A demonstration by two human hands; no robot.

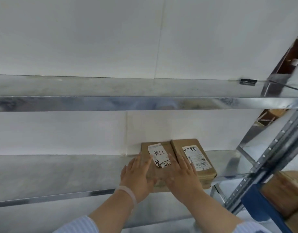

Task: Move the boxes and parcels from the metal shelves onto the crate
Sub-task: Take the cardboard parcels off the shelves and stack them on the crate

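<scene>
White wall panel (111, 39) behind everything. Metal shelves in front: upper shelf (111, 88) bare apart from a small black clip (247, 81) at its back right, lower shelf (60, 172) carrying the parcels. Perforated upright post (269, 155) at right, blue beam (262, 207) below it, more cardboard (288, 195) past that.

Two brown boxes lie flat on the lower shelf, right of middle, touching side by side against the wall. The left box (161, 175) has a torn white label (159, 155) with handwritten digits; the right box (206, 174) has a printed label (194, 157).

Both hands are on the left box. The left hand (138, 175) lies on its left part, the right hand (182, 174) on its right part by the seam between the boxes. Grip wide on both sides — fingers straight and spread, not curled round anything. Pale wristband (128, 193) on the left wrist.
</scene>
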